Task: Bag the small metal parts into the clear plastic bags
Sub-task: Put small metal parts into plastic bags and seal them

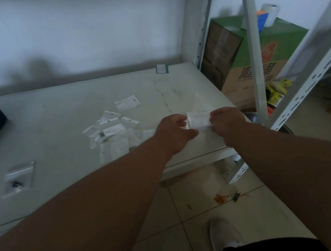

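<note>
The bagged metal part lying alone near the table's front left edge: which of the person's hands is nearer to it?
Left. The left hand is right of the bagged metal part, beyond the bag pile; the right hand is farther right. Both pinch one clear plastic bag.

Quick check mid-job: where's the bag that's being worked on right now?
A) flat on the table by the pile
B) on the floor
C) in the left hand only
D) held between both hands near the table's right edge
D: the left hand and right hand each pinch one end of the clear bag.

Probably a storeroom: slotted shelving [314, 82], stacked cartons [258, 62].
</note>
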